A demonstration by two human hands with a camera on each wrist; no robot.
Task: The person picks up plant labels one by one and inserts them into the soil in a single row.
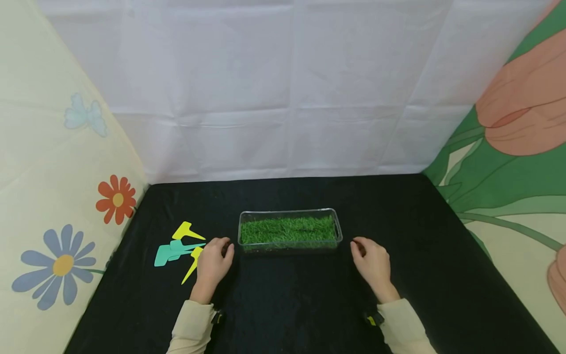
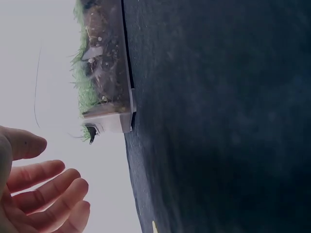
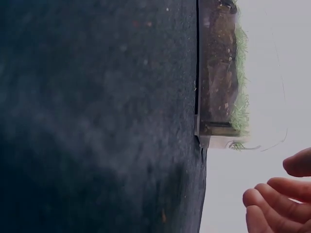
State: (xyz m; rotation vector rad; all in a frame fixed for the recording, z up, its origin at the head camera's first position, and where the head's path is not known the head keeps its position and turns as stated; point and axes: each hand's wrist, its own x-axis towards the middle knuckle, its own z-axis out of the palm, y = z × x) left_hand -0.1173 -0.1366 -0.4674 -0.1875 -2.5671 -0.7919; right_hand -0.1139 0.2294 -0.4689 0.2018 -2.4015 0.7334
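Note:
A clear plastic box (image 1: 289, 244) of short green grass (image 1: 287, 230) stands mid-table; both wrist views show brown soil (image 2: 103, 53) through its side. My left hand (image 1: 214, 263) is at the box's left, apart from it, fingers loosely curled around nothing. Off the box's right end, my right hand (image 1: 372, 263) is likewise relaxed and holds nothing. Beside the left hand lie T-shaped plant labels: a yellow one (image 1: 182, 230) at the back, overlapping teal ones (image 1: 164, 253) in the middle, and another yellow one (image 1: 191, 268) closest to the hand, partly hidden by it.
Black cloth (image 1: 292, 305) covers the table. A white sheet (image 1: 274, 98) hangs behind it. Flower-printed cloths stand along the left (image 1: 35, 172) and right (image 1: 530, 206) sides.

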